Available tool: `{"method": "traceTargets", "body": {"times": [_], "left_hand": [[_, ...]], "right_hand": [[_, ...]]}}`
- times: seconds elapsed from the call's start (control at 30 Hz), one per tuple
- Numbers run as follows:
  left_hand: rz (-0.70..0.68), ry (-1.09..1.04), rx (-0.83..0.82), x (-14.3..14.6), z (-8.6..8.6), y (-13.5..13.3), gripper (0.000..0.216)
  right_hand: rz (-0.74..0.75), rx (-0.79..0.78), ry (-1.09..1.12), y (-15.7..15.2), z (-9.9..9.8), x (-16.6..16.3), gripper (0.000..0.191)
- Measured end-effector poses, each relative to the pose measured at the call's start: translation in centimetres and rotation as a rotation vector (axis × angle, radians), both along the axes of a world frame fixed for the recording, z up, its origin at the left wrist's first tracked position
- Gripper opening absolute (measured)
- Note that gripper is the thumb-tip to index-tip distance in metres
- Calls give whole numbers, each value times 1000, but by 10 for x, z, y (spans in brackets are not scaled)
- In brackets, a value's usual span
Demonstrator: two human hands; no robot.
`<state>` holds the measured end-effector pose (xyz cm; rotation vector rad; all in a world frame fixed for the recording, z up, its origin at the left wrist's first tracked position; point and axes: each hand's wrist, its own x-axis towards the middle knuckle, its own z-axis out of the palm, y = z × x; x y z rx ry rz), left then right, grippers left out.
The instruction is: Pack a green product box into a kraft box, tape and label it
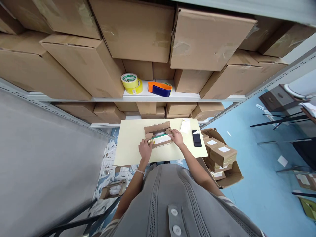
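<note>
An open cardboard box [156, 128] lies on the pale yellow tabletop [130, 144] with its back flap raised. A white label or sheet [159, 139] lies along its front side, with a green strip [160, 135] and something white behind it. My left hand [145, 150] is closed at the box's front left corner, beside a small shiny yellowish patch. At the right end, my right hand [177, 137] grips the box, fingers bent over its edge. The fingertips of both hands are partly hidden.
A phone [197, 138] and white paper [185, 125] lie at the right of the tabletop. Yellow tape rolls [132, 83] and an orange-and-blue strap [160, 89] sit on the shelf among boxes. A large carton [233, 177] with packed boxes stands on the floor at right.
</note>
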<state>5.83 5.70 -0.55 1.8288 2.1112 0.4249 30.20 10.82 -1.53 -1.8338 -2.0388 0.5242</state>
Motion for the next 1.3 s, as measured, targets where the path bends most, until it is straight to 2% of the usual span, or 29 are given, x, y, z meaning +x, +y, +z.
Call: {"method": "traceTargets", "body": {"times": [0.17,0.33,0.43,0.5,0.63,0.73,0.87,0.97,1.07,1.2,1.3], "left_hand": [[59,-60,2,4,-6,1,42],[107,-42,44,11,-7,0,49],[131,41,111,15,-4,1,62],[101,99,140,16,1,6,70],[-50,156,117,11,15,21,82],[-159,170,84,5,23,32,87],[-197,206,98,4,25,34,85],[-210,241,118,6,19,25,74],[-239,265,115,7,7,9,60],[-272,283,79,5,-10,-8,58],[-256,300,80,3,-14,-12,54]], "right_hand": [[-70,57,-89,1,-7,-9,49],[0,101,-214,-5,-13,-15,38],[-38,101,-251,-8,-15,-20,45],[-95,90,-249,-7,-15,-24,56],[-199,40,-241,-2,-10,-27,73],[-222,-3,-233,1,-8,-28,77],[-255,-2,-241,-1,-7,-29,81],[-264,5,-256,-1,-6,-30,83],[-236,-2,-271,-1,-4,-31,77],[-143,-35,-286,-9,-6,-32,57],[-132,-86,-267,-16,-9,-32,55]]}}
